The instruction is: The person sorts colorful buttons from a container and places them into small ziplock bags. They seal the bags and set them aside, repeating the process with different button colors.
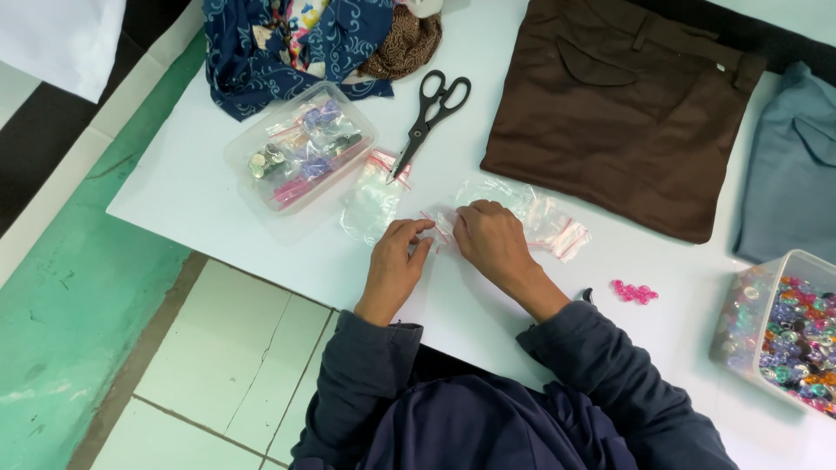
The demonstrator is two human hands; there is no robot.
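My left hand and my right hand meet over the white table, both pinching the red-striped top of a small clear zip bag. More empty clear zip bags lie just beyond my right hand, and another clear bag lies beyond my left hand. A small heap of pink beads sits to the right of my right forearm.
Black scissors lie beyond the bags. A clear box of bagged beads stands at the left, a box of loose colourful beads at the right edge. Brown trousers, a grey garment and patterned blue cloth lie at the back.
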